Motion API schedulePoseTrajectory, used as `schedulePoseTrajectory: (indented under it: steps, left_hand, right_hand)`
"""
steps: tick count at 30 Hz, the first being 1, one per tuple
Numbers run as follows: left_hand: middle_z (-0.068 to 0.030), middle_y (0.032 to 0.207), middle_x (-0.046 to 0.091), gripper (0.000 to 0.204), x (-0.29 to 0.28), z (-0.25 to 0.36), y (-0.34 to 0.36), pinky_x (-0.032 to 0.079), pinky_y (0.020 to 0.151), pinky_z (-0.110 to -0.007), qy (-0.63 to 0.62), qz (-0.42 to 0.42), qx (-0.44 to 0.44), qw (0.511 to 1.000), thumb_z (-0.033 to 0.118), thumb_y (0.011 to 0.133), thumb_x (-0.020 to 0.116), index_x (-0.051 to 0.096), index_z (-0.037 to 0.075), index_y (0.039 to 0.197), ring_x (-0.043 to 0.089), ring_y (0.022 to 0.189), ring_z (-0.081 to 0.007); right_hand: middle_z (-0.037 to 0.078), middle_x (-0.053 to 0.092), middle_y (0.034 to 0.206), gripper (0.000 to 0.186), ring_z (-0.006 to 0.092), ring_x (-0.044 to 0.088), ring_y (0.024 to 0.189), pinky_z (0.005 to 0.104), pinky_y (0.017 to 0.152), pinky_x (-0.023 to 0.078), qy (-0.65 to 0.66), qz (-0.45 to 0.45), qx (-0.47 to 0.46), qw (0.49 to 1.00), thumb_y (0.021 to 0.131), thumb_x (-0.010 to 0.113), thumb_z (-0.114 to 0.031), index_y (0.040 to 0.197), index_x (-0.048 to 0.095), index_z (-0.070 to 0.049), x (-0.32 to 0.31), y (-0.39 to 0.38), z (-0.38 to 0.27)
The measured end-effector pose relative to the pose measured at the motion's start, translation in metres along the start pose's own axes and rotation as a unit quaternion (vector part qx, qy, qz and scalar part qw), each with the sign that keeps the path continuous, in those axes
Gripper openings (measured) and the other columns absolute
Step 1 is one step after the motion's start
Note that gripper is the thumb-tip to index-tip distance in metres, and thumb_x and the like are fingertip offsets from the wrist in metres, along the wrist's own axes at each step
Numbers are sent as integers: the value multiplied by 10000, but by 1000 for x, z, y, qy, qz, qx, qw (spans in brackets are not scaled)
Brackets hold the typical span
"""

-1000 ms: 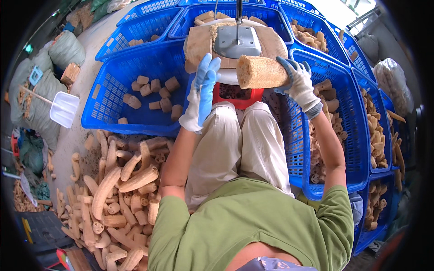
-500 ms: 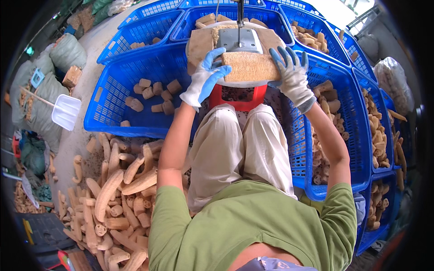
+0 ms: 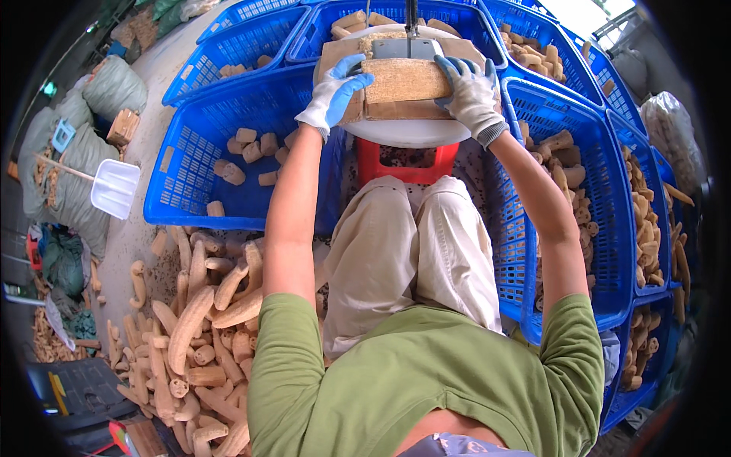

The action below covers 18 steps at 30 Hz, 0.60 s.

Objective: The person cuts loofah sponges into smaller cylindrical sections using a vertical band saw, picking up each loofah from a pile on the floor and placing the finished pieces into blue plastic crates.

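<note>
A thick, tan piece of dried loofah (image 3: 405, 80) lies crosswise over a cardboard-covered round work surface. My left hand (image 3: 332, 95), in a white glove with blue fingers, grips its left end. Around the right end close the fingers of my right hand (image 3: 474, 95), gloved the same way. Just behind the loofah sits a grey metal plate (image 3: 405, 48) with a dark upright rod (image 3: 412, 19) rising from it. The loofah covers the plate's near part, so I cannot tell whether the rod touches it. Cardboard (image 3: 388, 111) shows below the loofah.
A red stool (image 3: 406, 169) stands under the work surface, before my knees. Blue baskets (image 3: 190, 164) with short loofah pieces stand left, behind and right (image 3: 601, 228). Long whole loofahs (image 3: 190, 327) are heaped at my left. A white scoop (image 3: 116, 188) leans by sacks.
Both hands have pushed the loofah farther from me, up against the metal plate. Cardboard on its near side has come into view.
</note>
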<state>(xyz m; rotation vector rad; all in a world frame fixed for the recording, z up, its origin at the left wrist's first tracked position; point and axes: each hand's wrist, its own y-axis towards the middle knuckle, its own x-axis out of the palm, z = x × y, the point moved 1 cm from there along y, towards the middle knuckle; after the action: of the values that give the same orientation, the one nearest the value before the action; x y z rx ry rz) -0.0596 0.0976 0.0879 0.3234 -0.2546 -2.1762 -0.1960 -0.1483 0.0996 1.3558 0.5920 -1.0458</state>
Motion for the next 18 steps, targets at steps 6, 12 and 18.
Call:
schedulePoseTrajectory:
  steps: [6,12,18]
  left_hand:
    - [-90,1365,597,583,-10,-14,2,452,1052,-304,-24,19,-33,999,233,899,749,541,58,1414,556,1249,-176]
    - [-115,1341,597,617,-20,-27,2,472,1038,-309,-48,33,-23,998,198,879,773,518,9,1408,586,1183,-190]
    - [-109,1277,613,628,-17,-38,1,493,1001,-301,-62,53,16,997,185,887,766,496,55,1440,602,1117,-183]
  right_hand:
    - [13,554,1396,870,233,484,1338,595,1171,216,26,-10,13,1000,700,842,-445,1457,451,-271,22,10,-9]
    - [48,563,1368,868,259,500,1311,468,1141,336,61,4,-13,998,687,855,-400,1444,461,-238,28,18,-13]
    - [73,557,1351,860,285,517,1278,445,1109,381,63,33,-31,997,679,858,-395,1426,473,-216,32,18,-12]
